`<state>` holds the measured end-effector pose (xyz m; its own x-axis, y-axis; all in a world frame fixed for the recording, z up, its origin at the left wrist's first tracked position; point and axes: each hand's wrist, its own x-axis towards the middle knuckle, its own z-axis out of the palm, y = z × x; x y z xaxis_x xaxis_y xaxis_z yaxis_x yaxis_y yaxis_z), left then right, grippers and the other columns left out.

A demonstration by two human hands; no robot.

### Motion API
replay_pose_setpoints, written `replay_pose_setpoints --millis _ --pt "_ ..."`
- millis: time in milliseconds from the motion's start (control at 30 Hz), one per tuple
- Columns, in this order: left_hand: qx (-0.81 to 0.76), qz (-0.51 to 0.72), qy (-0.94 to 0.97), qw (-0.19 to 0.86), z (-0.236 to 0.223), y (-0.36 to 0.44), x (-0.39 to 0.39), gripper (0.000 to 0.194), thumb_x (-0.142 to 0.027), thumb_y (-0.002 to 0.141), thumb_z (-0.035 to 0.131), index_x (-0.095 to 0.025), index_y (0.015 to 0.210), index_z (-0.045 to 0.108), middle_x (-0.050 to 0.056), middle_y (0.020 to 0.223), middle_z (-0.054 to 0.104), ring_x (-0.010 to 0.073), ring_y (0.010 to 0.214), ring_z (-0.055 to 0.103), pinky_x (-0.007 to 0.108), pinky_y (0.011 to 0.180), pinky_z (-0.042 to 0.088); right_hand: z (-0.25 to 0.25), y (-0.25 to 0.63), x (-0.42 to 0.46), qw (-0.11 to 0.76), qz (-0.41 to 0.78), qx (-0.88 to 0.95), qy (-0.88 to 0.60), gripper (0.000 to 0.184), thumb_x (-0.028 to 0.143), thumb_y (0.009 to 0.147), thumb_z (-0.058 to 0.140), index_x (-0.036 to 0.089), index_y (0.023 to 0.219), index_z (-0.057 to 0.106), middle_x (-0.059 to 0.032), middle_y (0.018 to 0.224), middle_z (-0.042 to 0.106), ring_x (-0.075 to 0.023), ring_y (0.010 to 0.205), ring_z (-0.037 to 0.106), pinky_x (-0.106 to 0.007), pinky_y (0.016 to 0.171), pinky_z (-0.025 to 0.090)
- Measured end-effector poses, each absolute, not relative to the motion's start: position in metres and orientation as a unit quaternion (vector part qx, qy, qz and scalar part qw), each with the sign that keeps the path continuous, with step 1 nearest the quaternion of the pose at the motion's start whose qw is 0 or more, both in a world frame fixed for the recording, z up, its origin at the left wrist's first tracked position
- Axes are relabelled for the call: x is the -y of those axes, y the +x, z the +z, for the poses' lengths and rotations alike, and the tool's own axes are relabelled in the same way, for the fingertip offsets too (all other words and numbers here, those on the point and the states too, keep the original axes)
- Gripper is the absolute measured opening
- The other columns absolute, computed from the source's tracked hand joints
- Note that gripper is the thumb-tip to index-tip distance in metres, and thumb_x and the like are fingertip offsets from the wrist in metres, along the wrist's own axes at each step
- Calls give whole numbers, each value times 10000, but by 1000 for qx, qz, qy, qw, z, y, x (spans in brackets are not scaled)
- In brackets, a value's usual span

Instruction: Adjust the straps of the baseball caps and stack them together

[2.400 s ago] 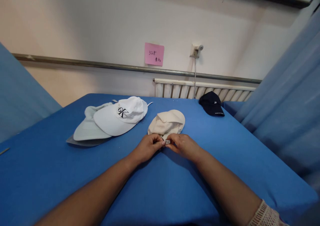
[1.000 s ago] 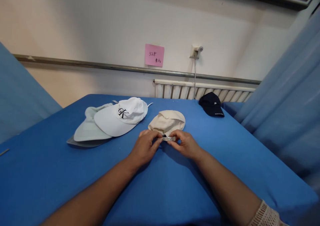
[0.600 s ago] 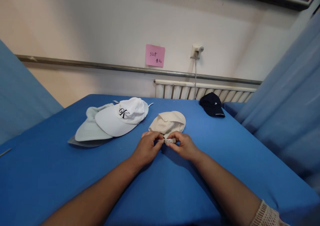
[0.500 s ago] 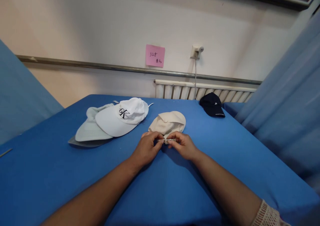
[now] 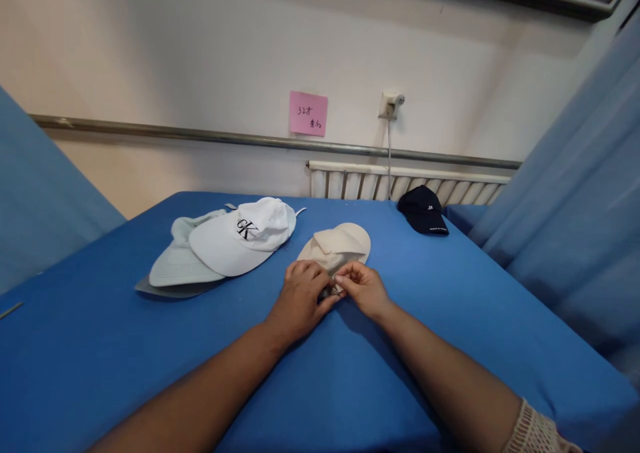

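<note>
A beige cap (image 5: 340, 243) lies on the blue-covered table (image 5: 320, 386), its back strap toward me. My left hand (image 5: 303, 296) is closed at the near edge of the cap, thumb and fingers around the strap by its metal buckle (image 5: 335, 291). From the other side my right hand (image 5: 365, 287) pinches the strap end beside the buckle, thumb against forefinger. The fingers cover most of the strap, so how it runs through the buckle is hidden.
Left of the beige cap, a white cap (image 5: 245, 236) with black letters overlaps pale grey-green caps (image 5: 183, 263). A dark navy cap (image 5: 423, 209) sits at the back right. Blue curtains (image 5: 575, 193) hang at both sides; a radiator (image 5: 350, 183) stands behind the table.
My left hand has turned over the strap and shifted right, thumb beneath the buckle. My right hand has moved its pinch closer to the left one. The caps stay in place.
</note>
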<state>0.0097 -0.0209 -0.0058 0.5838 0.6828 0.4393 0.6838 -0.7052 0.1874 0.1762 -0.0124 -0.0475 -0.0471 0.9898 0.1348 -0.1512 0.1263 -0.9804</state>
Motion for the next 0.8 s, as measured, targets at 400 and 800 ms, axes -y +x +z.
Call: replay_pose_setpoints --millis 400,800 --pt "411 -210 -887 -20 -7 0 9 84 -314 816 637 -236 835 661 51 871 678 257 925 543 490 973 303 -55 197 2 491 498 480 -529 264 407 780 653 196 668 540 33 519 593 -90 399 495 -199 388 358" --pt "454 -276 -846 -54 -2 -6 6 144 -363 805 649 -223 834 667 34 808 675 239 854 568 409 869 379 -38 172 36 428 787 283 -343 310 362 746 774 121 909 667 -77 791 716 -166 753 693 -293 731 531"
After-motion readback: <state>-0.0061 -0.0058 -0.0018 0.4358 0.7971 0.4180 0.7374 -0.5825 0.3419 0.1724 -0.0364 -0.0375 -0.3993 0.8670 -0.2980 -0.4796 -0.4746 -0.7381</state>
